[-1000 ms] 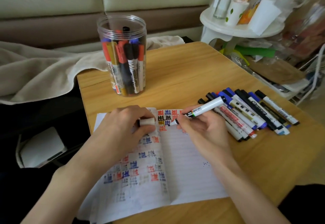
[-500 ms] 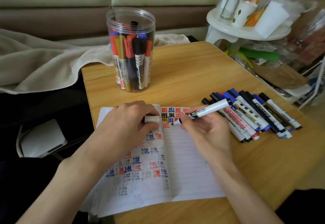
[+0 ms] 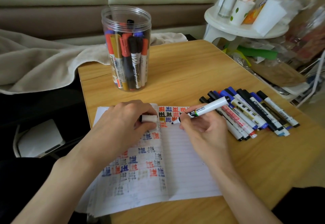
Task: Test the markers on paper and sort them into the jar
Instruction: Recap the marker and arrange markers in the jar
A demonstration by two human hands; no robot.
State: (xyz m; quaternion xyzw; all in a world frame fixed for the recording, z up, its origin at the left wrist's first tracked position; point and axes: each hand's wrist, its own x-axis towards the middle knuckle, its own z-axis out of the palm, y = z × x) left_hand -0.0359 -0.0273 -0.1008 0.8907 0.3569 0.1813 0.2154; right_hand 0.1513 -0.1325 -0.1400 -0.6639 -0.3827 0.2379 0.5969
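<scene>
The right hand (image 3: 202, 132) pinches a white marker (image 3: 204, 109), its black tip down on the paper (image 3: 184, 162) beside the test marks. The barrel slants up and away to the right. Just left of the tip, the left hand (image 3: 123, 127) grips the white cap (image 3: 149, 118). The jar (image 3: 125, 51) stands farther back, beyond the left hand, so I'd guess capping comes first.

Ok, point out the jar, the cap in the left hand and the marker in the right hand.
jar (image 3: 112, 21), head view, clear wall near the rim
cap (image 3: 149, 118), head view, middle of its white side
marker (image 3: 211, 105), head view, white barrel, upper half
</scene>
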